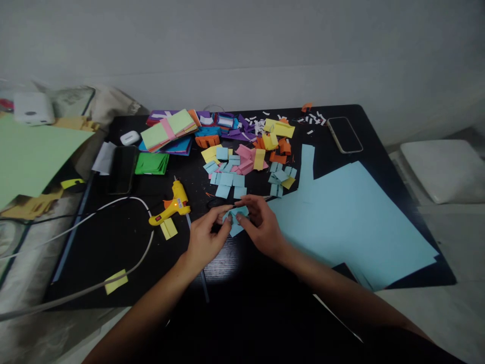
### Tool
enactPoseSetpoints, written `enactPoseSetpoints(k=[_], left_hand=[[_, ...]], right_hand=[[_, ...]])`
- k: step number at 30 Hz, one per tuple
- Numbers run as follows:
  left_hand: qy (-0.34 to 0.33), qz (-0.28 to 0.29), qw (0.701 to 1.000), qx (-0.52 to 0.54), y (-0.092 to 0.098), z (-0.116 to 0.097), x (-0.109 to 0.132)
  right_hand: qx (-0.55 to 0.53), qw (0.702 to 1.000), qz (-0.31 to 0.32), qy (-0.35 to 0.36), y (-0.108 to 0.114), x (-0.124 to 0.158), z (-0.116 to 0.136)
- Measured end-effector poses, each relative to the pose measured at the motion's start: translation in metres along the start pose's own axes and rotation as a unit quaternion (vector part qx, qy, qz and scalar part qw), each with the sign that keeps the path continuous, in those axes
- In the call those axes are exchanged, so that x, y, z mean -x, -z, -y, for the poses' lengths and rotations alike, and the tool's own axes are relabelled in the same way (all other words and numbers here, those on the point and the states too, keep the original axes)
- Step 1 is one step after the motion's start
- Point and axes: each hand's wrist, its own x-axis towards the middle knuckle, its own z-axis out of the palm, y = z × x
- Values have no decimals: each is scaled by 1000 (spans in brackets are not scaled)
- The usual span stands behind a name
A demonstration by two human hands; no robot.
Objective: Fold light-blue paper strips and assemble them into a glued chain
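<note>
Between my two hands is a small piece of light-blue paper [237, 230], with creases or folds showing in it. My left hand [206, 235] grips its left side, thumb on top. On the other side my right hand [263, 225] pinches it, its thumb also pressing from above. Some of the fingers behind the paper are hidden. Left of my hands lies a yellow glue gun [174, 206] with a glowing orange switch. Just beyond my fingers are several small folded light-blue paper pieces [226, 179].
Large light-blue sheets [341, 217] cover the table's right side, near a phone [344, 135]. Stacked coloured paper [170, 131], green paper [152, 163], an earbud case [130, 137] and a dark phone [122, 169] lie back left. A white cable [149, 242] loops across the left.
</note>
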Motion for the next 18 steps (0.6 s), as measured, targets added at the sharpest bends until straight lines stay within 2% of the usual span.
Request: enactPoseSetpoints(k=[4, 8, 18], left_hand=[[-23, 0, 999, -25, 0, 1, -1], [-62, -3, 997, -48, -1, 3, -1], [-107, 17, 992, -61, 1, 2, -1]], right_hand=[[-57, 995, 33, -75, 0, -4, -1], [-101, 987, 30, -120, -1, -5, 2], [-123, 985, 9, -119, -1, -7, 0]])
